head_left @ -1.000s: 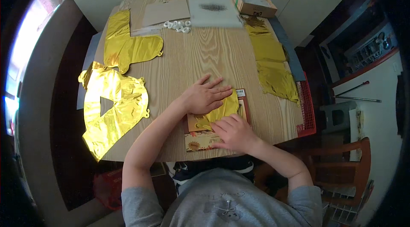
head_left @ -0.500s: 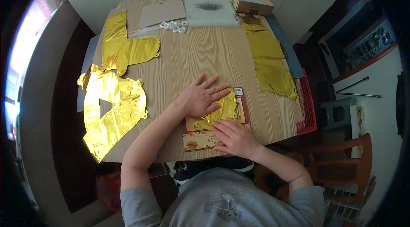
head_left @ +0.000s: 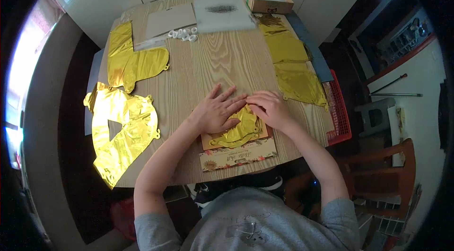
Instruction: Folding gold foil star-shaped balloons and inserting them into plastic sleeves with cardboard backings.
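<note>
A folded gold foil balloon lies on a flat printed cardboard package at the table's near edge. My left hand rests flat on the balloon's left part, fingers spread. At its upper right corner my right hand has its fingers curled together, thumb and forefinger at the foil's edge beside my left fingertips. The foil under both hands is partly hidden.
On the wooden table, flat gold foil balloons lie at the far left, near left and right. Small white rolls, a translucent sheet and a cardboard box are at the back. A red basket stands right.
My right hand has moved up from the balloon's lower edge to its upper right corner, and its fingers have curled. My left hand stays flat on the foil. The view has shifted slightly.
</note>
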{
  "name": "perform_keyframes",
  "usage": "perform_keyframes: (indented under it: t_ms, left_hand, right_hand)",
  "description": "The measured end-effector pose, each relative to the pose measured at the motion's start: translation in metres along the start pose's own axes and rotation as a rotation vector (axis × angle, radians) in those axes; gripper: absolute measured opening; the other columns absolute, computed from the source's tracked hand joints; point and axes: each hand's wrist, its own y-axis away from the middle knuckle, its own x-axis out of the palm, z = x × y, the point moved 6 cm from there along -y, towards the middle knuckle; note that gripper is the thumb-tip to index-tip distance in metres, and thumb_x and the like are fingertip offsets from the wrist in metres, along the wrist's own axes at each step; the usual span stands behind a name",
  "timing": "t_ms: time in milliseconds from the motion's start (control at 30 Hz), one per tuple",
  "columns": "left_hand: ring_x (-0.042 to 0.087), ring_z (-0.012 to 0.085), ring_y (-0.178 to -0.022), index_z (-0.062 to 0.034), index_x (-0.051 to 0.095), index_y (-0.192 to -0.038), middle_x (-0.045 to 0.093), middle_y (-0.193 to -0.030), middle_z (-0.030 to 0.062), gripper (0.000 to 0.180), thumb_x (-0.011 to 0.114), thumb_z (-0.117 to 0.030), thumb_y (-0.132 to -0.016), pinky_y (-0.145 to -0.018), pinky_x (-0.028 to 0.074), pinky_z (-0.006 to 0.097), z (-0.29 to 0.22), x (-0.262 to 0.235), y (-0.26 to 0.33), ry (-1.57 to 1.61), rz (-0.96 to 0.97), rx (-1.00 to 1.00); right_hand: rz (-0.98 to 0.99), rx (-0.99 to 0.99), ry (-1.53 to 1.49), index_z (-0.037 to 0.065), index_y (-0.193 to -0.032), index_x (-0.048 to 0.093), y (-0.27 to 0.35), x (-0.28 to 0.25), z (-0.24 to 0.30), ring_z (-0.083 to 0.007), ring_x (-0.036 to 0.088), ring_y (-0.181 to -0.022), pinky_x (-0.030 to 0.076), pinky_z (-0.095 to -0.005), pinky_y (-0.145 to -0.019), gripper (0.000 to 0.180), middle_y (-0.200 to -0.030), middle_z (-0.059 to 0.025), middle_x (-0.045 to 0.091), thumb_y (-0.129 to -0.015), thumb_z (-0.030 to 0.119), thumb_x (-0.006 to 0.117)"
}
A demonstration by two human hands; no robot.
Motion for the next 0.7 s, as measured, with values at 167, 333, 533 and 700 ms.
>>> perform_keyframes:
  t_ms: [167,333,533,700]
  left_hand:
    - [0.027,0.0287,-0.144,-0.0082,0.043,-0.141,0.036,-0.152,0.0039,0.062,0.045,-0.049,-0.094,-0.117,0.011,0.054,0.002,0.001,-0.001,0.030,0.006,-0.016]
    - [0.024,0.0319,-0.144,-0.0071,0.040,-0.141,0.035,-0.153,0.0064,0.061,0.044,-0.046,-0.095,-0.118,0.009,0.056,-0.001,-0.003,-0.001,0.052,0.026,-0.002]
    - [0.023,0.0302,-0.145,-0.0090,0.033,-0.147,0.030,-0.155,0.0050,0.065,0.040,-0.048,-0.096,-0.118,0.008,0.055,-0.004,-0.002,0.002,-0.030,0.013,0.009]
    - [0.023,0.0280,-0.145,-0.0090,0.029,-0.150,0.030,-0.156,0.0063,0.067,0.039,-0.047,-0.096,-0.118,0.009,0.052,-0.009,-0.004,0.006,-0.023,0.037,0.016]
  right_hand:
    - [0.087,-0.072,0.121,0.009,-0.103,0.072,-0.004,0.008,-0.003,-0.0217,0.062,-0.109,0.041,-0.0372,-0.092,0.023,-0.106,-0.0048,0.071,-0.085,0.022,0.068]
    - [0.042,-0.188,0.204,0.010,-0.107,0.072,0.005,0.007,0.005,-0.0191,0.059,-0.115,0.039,-0.0404,-0.096,0.028,-0.113,-0.0019,0.070,-0.086,0.028,0.067]
    - [0.114,-0.139,0.248,0.010,-0.116,0.069,0.013,0.008,0.004,-0.0217,0.055,-0.123,0.034,-0.0443,-0.105,0.034,-0.121,-0.0040,0.067,-0.091,0.031,0.062]
    - [0.133,-0.084,0.226,0.010,-0.117,0.068,0.014,0.009,0.001,-0.0233,0.053,-0.125,0.033,-0.0446,-0.107,0.034,-0.121,-0.0040,0.067,-0.091,0.032,0.061]
